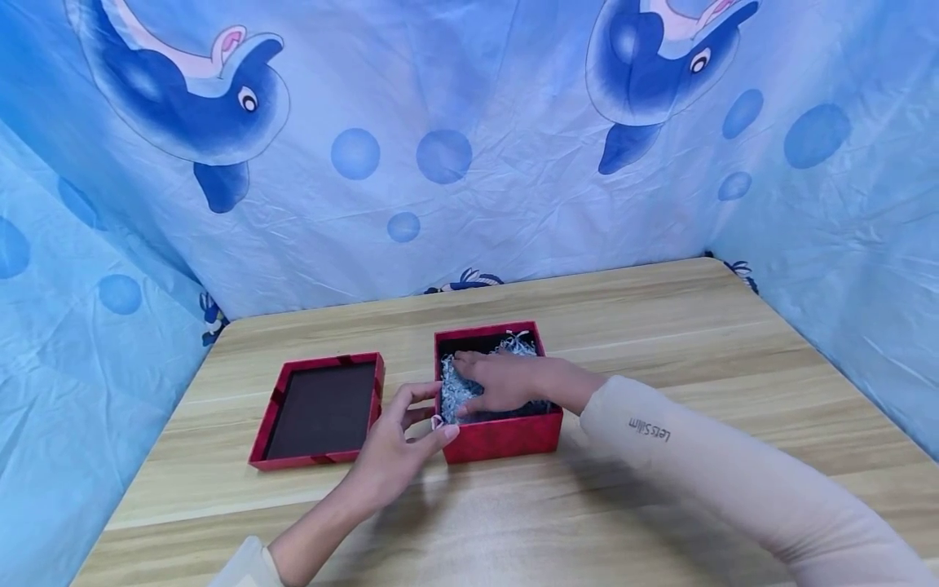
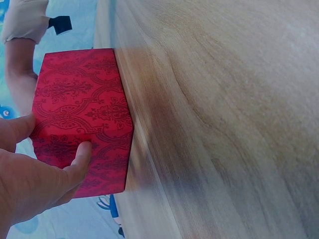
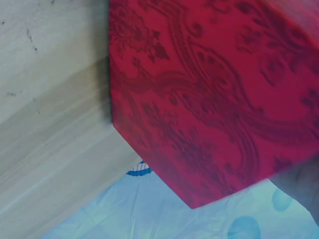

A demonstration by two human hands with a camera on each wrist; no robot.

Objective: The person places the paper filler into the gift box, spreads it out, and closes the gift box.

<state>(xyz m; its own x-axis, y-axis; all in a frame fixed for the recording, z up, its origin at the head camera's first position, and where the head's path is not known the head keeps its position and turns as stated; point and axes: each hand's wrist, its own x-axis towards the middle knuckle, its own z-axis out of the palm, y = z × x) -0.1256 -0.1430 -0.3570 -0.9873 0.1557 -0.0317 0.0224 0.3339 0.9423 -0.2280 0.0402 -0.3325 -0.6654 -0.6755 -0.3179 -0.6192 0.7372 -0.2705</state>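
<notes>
A red patterned gift box (image 1: 506, 438) stands lidless on the wooden table, with pale blue shredded paper (image 1: 455, 390) inside. My left hand (image 1: 399, 452) steadies the box at its near left corner, thumb at the front rim and fingers along the left side. In the left wrist view, the fingers (image 2: 79, 162) of that hand touch the box's patterned wall (image 2: 82, 94). My right hand (image 1: 506, 381) reaches over the right rim and rests on the shredded paper with fingers spread. The right wrist view shows mostly the box's outer side (image 3: 199, 99), the hand itself largely hidden.
To the left of the box lies its red lid (image 1: 323, 412), dark inside face up. The wooden table (image 1: 660, 326) reaches back to a blue dolphin-print cloth (image 1: 513, 212) that hangs behind and on both sides.
</notes>
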